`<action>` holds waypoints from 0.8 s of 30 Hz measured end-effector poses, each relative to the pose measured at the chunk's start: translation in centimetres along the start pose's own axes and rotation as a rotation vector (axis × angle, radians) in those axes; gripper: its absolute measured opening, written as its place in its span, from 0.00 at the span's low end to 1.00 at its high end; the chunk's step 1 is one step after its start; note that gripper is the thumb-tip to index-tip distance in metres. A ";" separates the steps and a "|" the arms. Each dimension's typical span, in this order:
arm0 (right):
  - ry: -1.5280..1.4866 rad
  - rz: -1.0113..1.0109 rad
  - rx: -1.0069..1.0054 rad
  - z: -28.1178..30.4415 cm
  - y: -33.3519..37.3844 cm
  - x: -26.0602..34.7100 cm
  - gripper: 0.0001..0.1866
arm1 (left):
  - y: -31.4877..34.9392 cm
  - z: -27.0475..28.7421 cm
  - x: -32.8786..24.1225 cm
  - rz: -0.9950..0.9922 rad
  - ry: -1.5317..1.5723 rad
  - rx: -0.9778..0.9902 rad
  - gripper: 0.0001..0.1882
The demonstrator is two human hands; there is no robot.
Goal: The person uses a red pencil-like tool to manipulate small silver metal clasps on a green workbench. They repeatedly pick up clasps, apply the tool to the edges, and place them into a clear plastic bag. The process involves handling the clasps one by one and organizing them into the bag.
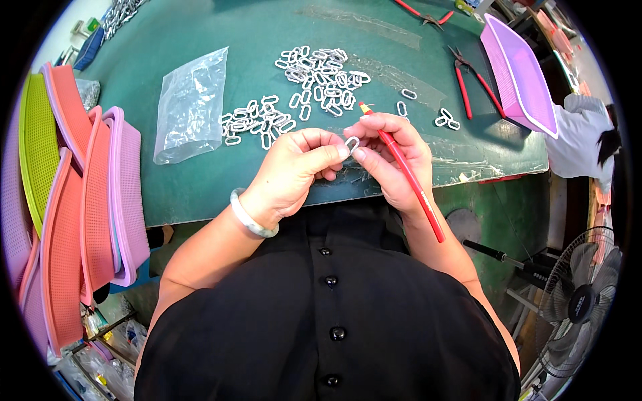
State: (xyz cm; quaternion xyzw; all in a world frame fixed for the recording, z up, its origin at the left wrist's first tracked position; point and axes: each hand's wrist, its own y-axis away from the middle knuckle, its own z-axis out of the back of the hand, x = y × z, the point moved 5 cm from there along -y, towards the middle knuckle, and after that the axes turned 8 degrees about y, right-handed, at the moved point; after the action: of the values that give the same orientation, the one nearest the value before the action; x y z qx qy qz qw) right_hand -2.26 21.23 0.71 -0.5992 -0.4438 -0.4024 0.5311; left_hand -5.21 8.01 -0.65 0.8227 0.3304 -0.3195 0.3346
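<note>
Between the fingertips of both hands, above the table's near edge, is a small silver oval link (352, 143). My left hand (299, 164), with a pale bangle (251, 217) at the wrist, pinches the link from the left. My right hand (399, 160) touches its other side with thumb and finger while also holding a red marker pen (412, 175). The pen's yellowish tip end points up and away, its body slanting down across the palm. Beyond the hands lie a large pile of similar links (324, 77) and a smaller pile (257, 120). Several loose links (447, 119) lie to the right.
A clear plastic bag (192, 107) lies on the green table (267, 27). Red-handled pliers (466, 87) and a purple basket (513, 73) are at the right. Stacked coloured baskets (73, 180) stand at the left. A fan (580, 302) is at the lower right, a person's sleeve (582, 130) beyond the basket.
</note>
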 end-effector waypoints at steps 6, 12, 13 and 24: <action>-0.035 -0.016 0.009 0.0 0.0 -0.1 0.18 | 0.1 0.0 0.2 0.014 0.044 -0.003 0.06; -0.061 -0.048 0.014 0.0 0.0 0.2 0.17 | 0.0 -0.1 0.3 0.008 0.056 -0.008 0.06; -0.066 -0.049 0.014 0.0 0.0 0.2 0.17 | 0.1 -0.1 0.2 0.006 0.060 -0.006 0.06; -0.124 -0.064 0.032 0.1 0.0 0.1 0.16 | 0.1 -0.1 0.3 -0.001 0.068 0.003 0.06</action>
State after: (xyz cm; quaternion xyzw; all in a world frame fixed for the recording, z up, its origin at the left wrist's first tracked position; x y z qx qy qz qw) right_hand -2.27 21.33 0.78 -0.6000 -0.5010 -0.3743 0.4989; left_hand -4.93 8.16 -0.76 0.8335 0.3414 -0.2918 0.3217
